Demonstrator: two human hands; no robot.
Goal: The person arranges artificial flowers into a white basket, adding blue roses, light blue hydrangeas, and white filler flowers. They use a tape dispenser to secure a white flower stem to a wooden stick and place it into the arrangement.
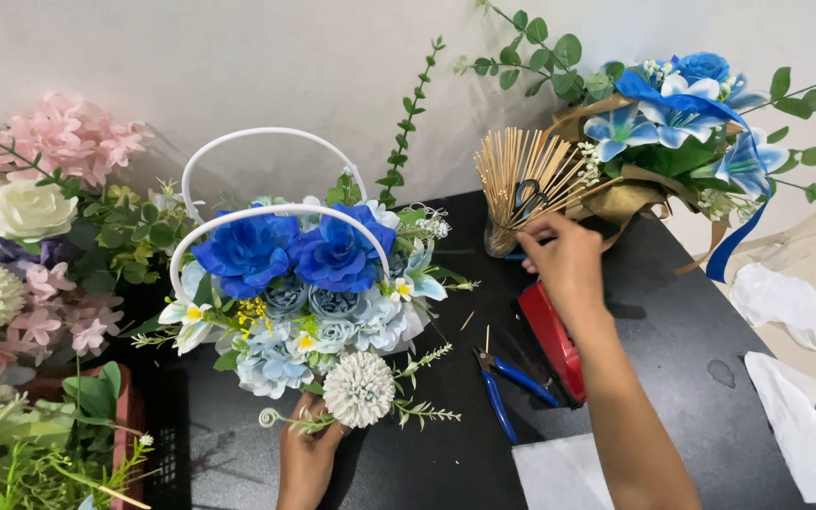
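Left hand (309, 453) pinching white pompom flower (359, 388) stem at basket (276, 215); right hand (564, 260) fingers closing on far skewers (521, 170). Step: picking stick; next needs single skewer separated cleanly.

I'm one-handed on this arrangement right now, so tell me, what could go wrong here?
1. The right hand reaches into the packed skewers; the jar might tip, or scissors among them could nick fingers.
2. The left hand holds only the white pompom flower stem; the basket itself is unsupported and may shift.
3. The forearm passes over the pliers and could knock them.
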